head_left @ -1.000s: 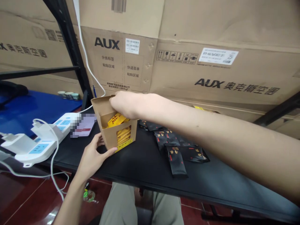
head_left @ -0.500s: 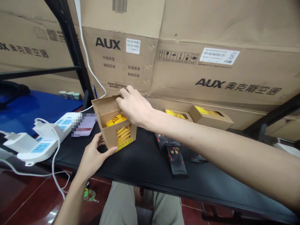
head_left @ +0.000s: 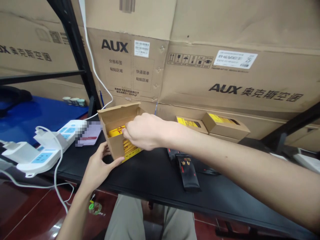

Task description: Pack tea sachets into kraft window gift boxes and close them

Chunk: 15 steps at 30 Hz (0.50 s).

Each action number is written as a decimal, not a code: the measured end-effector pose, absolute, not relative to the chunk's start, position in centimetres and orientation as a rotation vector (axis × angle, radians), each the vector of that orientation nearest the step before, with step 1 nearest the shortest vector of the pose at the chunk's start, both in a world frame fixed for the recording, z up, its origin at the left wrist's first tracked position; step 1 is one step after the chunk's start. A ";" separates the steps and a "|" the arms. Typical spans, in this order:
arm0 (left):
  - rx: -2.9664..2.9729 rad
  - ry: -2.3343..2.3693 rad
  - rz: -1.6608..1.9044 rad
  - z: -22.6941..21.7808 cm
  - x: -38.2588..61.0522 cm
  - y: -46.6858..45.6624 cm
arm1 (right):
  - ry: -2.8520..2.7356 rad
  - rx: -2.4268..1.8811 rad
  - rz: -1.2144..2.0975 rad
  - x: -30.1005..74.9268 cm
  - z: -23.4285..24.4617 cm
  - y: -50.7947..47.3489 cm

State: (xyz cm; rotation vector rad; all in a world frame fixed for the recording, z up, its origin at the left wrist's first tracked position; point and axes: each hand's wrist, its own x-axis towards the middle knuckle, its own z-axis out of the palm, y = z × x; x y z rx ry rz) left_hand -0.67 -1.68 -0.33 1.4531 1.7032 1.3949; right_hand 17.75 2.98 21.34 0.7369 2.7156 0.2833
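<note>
The left hand [head_left: 98, 165] grips the lower corner of the open kraft carton [head_left: 113, 146], held at the counter [head_left: 150, 181] and containing yellow sachets [head_left: 116, 131]. The right hand [head_left: 145, 131] is at the carton mouth, its fingers hidden; its grip cannot be determined. Black sachets [head_left: 187, 171] lie on the counter; two yellow-filled cartons [head_left: 225, 126] stand behind.

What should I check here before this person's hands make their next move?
Left hand on the kraft box: ok, gripping its lower corner.
Box lid: ok, standing open.
Yellow sachets: ok, inside the box.
Right hand: cannot tell whether it holds a sachet; its fingers are hidden at the box opening.
Black sachets: ok, lying apart from the box on the black table.
</note>
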 end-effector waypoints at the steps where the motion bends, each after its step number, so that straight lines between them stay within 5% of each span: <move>1: 1.457 1.701 1.397 -0.3 -0.7 -1.7 | 2.731 0.763 0.224 17.9 21.3 3.1; 6: 1.452 1.655 1.396 -0.6 -0.9 -1.5 | 3.133 0.963 -0.136 19.6 20.2 4.4; 11: 1.411 1.486 1.404 -0.2 -0.8 -1.0 | 3.477 1.478 -0.111 22.8 17.6 6.1; 15: 1.452 1.465 1.696 1.6 0.2 -0.8 | 3.365 1.584 -0.535 24.1 15.2 6.9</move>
